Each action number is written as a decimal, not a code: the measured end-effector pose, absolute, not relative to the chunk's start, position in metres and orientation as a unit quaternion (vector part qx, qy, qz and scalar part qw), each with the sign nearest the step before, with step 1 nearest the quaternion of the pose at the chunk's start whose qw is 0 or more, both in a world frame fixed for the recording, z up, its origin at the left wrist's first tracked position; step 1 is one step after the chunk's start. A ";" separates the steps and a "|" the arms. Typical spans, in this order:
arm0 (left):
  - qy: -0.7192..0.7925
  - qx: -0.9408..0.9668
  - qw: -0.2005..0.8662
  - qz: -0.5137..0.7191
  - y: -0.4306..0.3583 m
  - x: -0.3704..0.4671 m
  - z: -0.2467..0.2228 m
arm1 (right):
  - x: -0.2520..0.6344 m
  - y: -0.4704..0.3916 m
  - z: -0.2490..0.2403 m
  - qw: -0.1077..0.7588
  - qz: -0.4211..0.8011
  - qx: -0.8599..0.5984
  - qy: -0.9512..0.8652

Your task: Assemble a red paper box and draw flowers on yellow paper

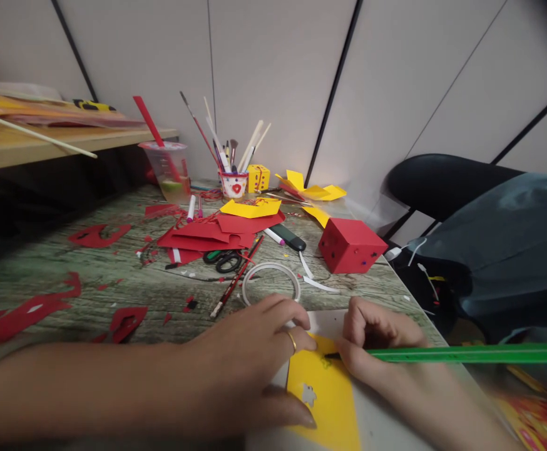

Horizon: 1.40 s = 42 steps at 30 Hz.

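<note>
A yellow card (332, 413) with a small flower-like cut-out and a small outlined shape lies on a white board (379, 426). My left hand (259, 357), a ring on one finger, presses the card down with thumb and fingers apart. Closed around a long green pen-like tool (456, 354) is my right hand (386, 351). The tool's thin dark tip meets the card at the outlined shape; its exact kind is unclear. Just beyond my left fingers lies a white tape roll (271, 266).
A red paper cube (351, 244) sits near the table's right edge. Behind are scissors (224, 260), a pencil (236, 279), red paper (198, 237), a plastic cup with a straw (173, 172) and a brush pot (234, 185). A shelf (67, 144) overhangs the left; a chair (442, 181) stands right.
</note>
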<state>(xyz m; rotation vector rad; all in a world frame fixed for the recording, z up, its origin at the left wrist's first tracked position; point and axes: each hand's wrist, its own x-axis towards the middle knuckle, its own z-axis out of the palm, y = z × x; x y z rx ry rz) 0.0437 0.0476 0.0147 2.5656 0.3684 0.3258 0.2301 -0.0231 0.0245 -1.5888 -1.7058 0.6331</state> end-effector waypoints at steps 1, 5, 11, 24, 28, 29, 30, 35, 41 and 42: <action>0.135 0.948 0.261 0.125 0.048 0.044 0.014 | 0.229 -0.023 0.026 0.346 0.248 -0.618 -0.661; 0.129 0.950 0.256 0.127 0.049 0.046 0.015 | 0.227 -0.023 0.033 0.318 0.249 -0.638 -0.655; 0.123 0.951 0.251 0.130 0.049 0.045 0.015 | 0.228 -0.024 0.031 0.324 0.243 -0.639 -0.654; 0.122 0.950 0.255 0.130 0.050 0.045 0.018 | 0.229 -0.023 0.030 0.320 0.253 -0.645 -0.646; 0.120 0.951 0.253 0.131 0.049 0.046 0.017 | 0.231 -0.022 0.027 0.333 0.269 -0.633 -0.645; 0.120 0.952 0.252 0.128 0.049 0.046 0.017 | 0.231 -0.021 0.026 0.339 0.272 -0.630 -0.644; 0.120 0.952 0.250 0.126 0.049 0.045 0.017 | 0.231 -0.021 0.025 0.343 0.272 -0.628 -0.643; 0.127 0.953 0.249 0.118 0.048 0.046 0.020 | 0.231 -0.022 0.026 0.334 0.272 -0.629 -0.647; 0.127 0.953 0.246 0.125 0.049 0.046 0.020 | 0.233 -0.022 0.021 0.353 0.263 -0.615 -0.654; 0.125 0.953 0.245 0.128 0.049 0.046 0.019 | 0.233 -0.022 0.022 0.350 0.262 -0.616 -0.655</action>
